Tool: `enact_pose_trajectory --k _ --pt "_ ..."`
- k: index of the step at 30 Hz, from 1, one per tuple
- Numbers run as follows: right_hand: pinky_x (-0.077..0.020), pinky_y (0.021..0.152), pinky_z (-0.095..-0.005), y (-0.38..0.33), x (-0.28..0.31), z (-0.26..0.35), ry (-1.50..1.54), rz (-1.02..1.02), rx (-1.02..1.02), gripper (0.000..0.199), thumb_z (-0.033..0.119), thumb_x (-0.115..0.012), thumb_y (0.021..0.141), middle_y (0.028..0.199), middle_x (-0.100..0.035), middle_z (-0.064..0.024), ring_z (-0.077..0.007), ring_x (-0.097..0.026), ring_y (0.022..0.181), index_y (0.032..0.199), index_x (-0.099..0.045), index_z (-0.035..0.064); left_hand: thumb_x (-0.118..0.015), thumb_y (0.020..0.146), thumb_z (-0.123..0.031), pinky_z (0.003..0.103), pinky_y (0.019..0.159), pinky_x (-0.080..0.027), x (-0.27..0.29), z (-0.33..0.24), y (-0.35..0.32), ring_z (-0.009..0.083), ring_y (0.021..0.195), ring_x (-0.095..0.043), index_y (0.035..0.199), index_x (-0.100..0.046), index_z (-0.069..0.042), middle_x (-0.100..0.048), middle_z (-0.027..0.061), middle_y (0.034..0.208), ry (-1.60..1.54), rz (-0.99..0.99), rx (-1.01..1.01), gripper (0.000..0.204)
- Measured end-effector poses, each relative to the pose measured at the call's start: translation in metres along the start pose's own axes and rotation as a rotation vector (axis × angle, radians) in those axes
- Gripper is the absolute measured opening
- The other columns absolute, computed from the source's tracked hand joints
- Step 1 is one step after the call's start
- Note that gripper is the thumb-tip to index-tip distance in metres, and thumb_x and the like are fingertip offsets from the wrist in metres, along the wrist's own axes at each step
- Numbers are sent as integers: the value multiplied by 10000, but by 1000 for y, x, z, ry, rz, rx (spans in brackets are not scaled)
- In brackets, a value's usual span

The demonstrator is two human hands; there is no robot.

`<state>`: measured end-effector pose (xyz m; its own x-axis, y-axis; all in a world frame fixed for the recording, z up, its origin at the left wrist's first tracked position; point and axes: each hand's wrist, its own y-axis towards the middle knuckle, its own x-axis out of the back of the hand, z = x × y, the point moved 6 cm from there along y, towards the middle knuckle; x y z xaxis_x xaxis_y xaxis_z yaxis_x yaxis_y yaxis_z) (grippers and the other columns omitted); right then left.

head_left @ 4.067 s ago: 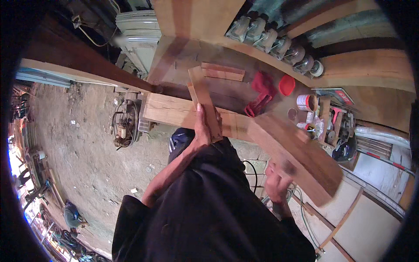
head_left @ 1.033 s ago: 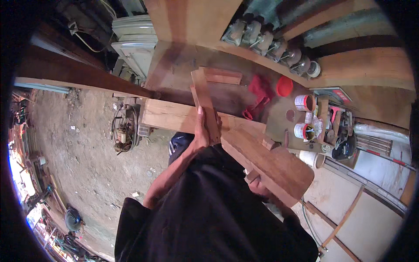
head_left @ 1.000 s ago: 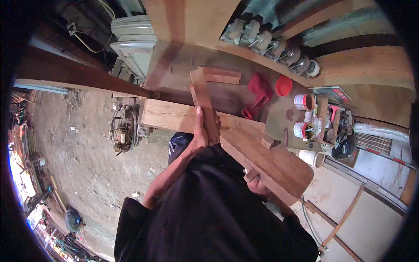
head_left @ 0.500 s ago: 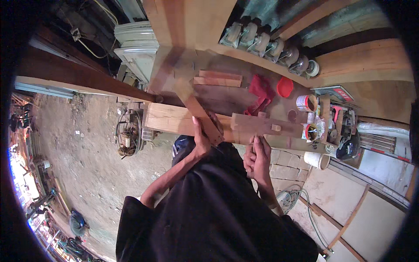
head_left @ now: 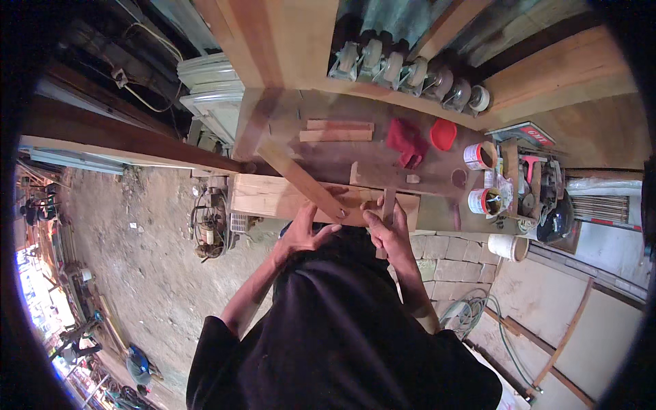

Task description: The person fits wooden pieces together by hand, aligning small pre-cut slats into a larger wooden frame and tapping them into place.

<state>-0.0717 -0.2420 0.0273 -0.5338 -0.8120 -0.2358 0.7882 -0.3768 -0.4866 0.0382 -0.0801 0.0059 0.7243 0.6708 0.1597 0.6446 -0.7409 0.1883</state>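
Observation:
A wooden strip (head_left: 294,169) lies slantwise across a thick pale beam (head_left: 260,195), a dark hole or notch near its closer end. My left hand (head_left: 301,236) is at that closer end, thumb and fingers spread apart, fingertips at the strip's edge. Just to the right, my right hand (head_left: 393,238) is closed around a narrow, flat, grey-brown bar (head_left: 389,205) held upright over the beam; its exact kind is unclear. Behind the bar lies a brown board (head_left: 437,183) with a small pale block (head_left: 412,179) on it.
Two short wood pieces (head_left: 336,135), a red cloth (head_left: 406,140) and a red bowl (head_left: 443,134) lie farther back on the bench. Open cans (head_left: 480,156) and a toolbox (head_left: 533,179) stand at the right. Caster wheels (head_left: 413,74) line the shelf above.
My left hand has loosened from the strip and spread its fingers. The strip has settled lower on the beam. My right hand has moved up and left, with the narrow bar now showing upright in it.

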Motion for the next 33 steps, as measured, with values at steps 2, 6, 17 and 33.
enact_pose_trajectory --k 2,6,17,33 --pt "-302 395 -183 -4 -4 5 8 5 17 258 123 -641 955 1062 -628 -48 -5 -372 500 1097 -426 137 -621 959 -294 425 1026 -431 -2 6 0 360 1210 -578 1264 -575 19 -625 200 1251 193 89 33 440" --pt "-297 381 -195 -4 3 13 60 -33 36 283 159 -664 951 946 -614 -21 -10 -388 502 1098 -424 125 -584 996 -314 413 843 -493 -5 16 21 366 962 -632 1145 -629 20 -663 179 1018 82 -30 35 368" --pt "-270 361 -198 -13 31 41 58 -259 202 228 142 -656 958 810 -521 27 -6 -348 442 1047 -447 130 -470 1035 -246 516 628 -481 -27 -73 66 474 782 -607 1109 -483 8 -619 262 881 300 -190 127 265" --pt "-261 350 -208 -22 5 97 -59 -275 316 317 129 -756 867 826 -653 -11 -15 -403 423 1085 -533 72 -574 913 -137 511 647 -522 -50 -112 53 419 785 -655 1154 -481 30 -638 233 874 475 42 86 308"
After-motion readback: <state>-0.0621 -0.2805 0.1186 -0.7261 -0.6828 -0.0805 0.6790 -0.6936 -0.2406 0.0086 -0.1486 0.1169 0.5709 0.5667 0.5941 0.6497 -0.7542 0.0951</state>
